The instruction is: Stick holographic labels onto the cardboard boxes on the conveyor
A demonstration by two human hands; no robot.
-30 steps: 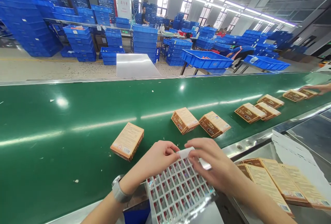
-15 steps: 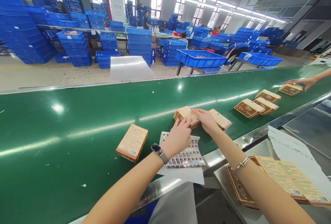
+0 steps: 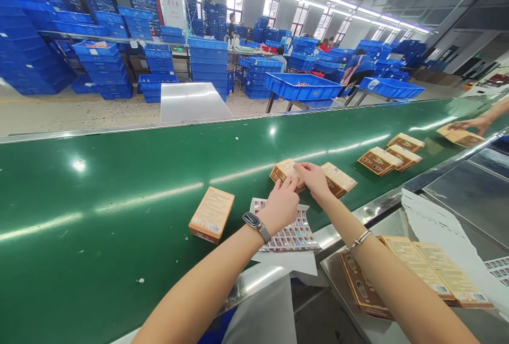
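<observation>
My left hand (image 3: 283,205), with a watch at its wrist, grips the near side of a small brown-and-cream carton (image 3: 285,168) on the green conveyor belt. At the top of that carton, my right hand (image 3: 313,179) has thumb and fingertips pressed together; whatever they may pinch is too small to make out. Beneath my left hand lies a sheet of small stickers (image 3: 296,235), partly covered by it. Another carton (image 3: 212,211) lies to the left with its printed back up. Just beyond my right hand is a tilted carton (image 3: 340,177).
Several cartons (image 3: 379,161) sit farther right on the belt (image 3: 131,174). A co-worker's hand (image 3: 479,123) holds a carton (image 3: 459,135) at the far right. Cartons (image 3: 427,267) and white paper (image 3: 441,222) lie on a metal surface at lower right. Blue bins (image 3: 304,87) stand across the belt.
The view has shifted slightly. My hands stay at the same carton, the right fingertips drawn closer together. The co-worker's hand has brought its carton towards the belt's near edge.
</observation>
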